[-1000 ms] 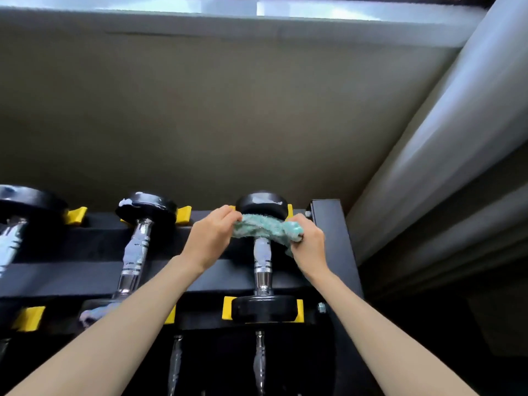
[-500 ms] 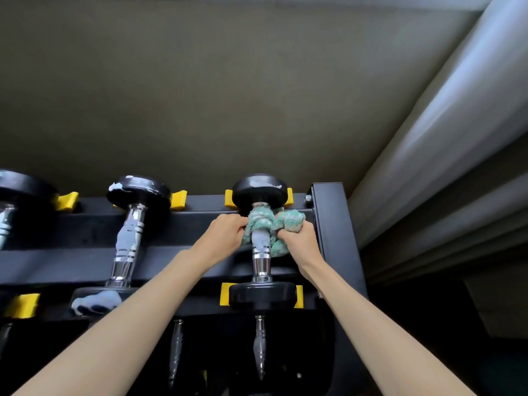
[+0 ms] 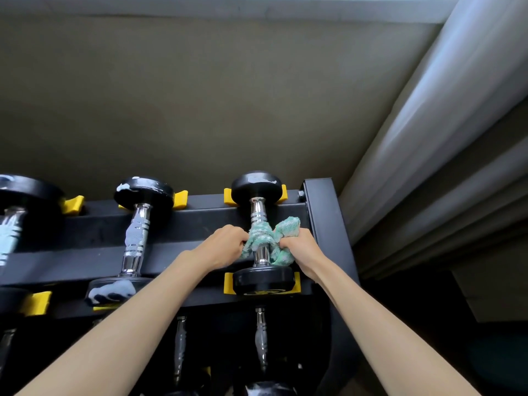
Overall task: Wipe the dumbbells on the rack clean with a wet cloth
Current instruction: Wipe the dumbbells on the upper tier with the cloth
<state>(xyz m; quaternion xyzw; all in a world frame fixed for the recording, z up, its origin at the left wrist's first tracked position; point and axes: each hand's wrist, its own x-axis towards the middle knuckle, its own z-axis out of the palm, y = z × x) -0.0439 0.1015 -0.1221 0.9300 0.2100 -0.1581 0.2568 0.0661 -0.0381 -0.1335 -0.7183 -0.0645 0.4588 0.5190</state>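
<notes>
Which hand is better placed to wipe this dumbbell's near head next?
Probably the right hand: it grips most of the cloth, bunched just above the near head; the left hand holds only an end.

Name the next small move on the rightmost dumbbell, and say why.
Probably slide the cloth down the handle toward the near head: left hand and right hand each grip an end, it loops the handle's middle, and chrome below it shows uncovered.

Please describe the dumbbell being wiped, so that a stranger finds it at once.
Find the black rack and its upright post on the right. On the top row, the dumbbell nearest that post is the one. Unlike its neighbours, it has a green cloth wrapped around its chrome handle, gripped by the left hand and right hand.
</notes>
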